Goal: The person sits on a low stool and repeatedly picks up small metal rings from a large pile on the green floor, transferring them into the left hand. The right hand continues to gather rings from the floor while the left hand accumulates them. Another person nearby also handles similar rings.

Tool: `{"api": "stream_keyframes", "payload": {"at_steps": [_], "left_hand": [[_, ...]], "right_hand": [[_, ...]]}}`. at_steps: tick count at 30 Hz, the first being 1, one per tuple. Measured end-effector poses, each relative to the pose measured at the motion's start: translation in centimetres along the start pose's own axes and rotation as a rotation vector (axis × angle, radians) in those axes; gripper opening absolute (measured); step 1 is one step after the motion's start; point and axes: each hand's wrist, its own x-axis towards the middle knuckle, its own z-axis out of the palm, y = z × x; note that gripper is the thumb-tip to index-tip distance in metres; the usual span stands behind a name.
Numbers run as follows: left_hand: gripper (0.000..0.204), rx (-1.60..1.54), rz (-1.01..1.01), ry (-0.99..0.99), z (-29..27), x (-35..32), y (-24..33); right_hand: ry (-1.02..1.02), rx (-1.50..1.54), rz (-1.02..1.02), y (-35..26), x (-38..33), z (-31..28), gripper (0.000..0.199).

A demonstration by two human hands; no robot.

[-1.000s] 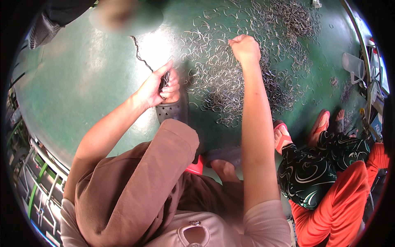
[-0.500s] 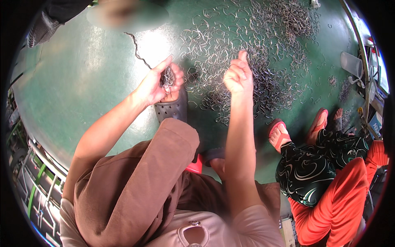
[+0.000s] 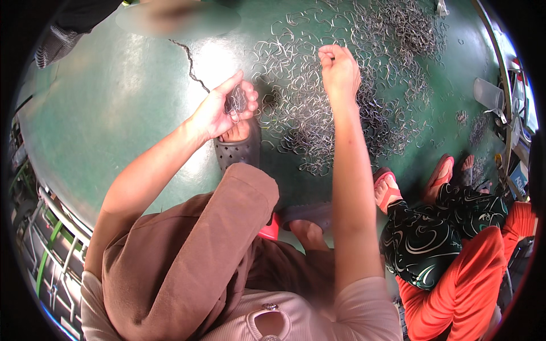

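My left hand is curled, palm up, around a small bunch of curved metal wire pieces, above a grey clog on a foot. My right hand is over many loose, bent wire pieces scattered across the green floor. Its thumb and fingertips are pinched together; whatever they hold, if anything, is too small to make out. A dark twisted strand runs along the floor to near my left wrist; I cannot tell whether it touches.
A denser heap of wire pieces lies at the far right. Close on my right sits a person in dark patterned trousers and red sandals. A clear plastic cup lies near the right edge. Metal racks stand at left.
My right hand has moved farther away and slightly right, turning from an upright pointing finger to a pinch facing left. My left hand, still holding the wire pieces, has shifted slightly right.
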Motion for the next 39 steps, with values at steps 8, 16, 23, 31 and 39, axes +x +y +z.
{"api": "stream_keyframes", "payload": {"at_steps": [8,16,23,31,39], "left_hand": [[0.033,-0.003,0.002,0.056,-0.7,-0.4,0.0],[0.033,0.011,0.028,0.006,-0.4,-0.3,-0.3],[0.037,0.02,0.017,0.012,0.7,-0.1,-0.7],[0.037,-0.001,0.001,-0.14,-2.5,0.3,-0.6],[0.036,-0.063,0.008,-0.084,-3.5,-0.3,-0.5]], "right_hand": [[-0.178,-0.568,-0.216,0.2,2.1,1.1,0.011],[-0.625,0.342,0.552,2.6,2.0,-3.6,0.021],[-0.885,0.69,0.22,-4.2,-4.6,-2.7,0.011],[-0.302,-0.216,-0.101,-1.9,1.9,0.6,0.009],[-0.402,-0.215,-0.103,-1.9,2.3,-0.3,0.013]]}}
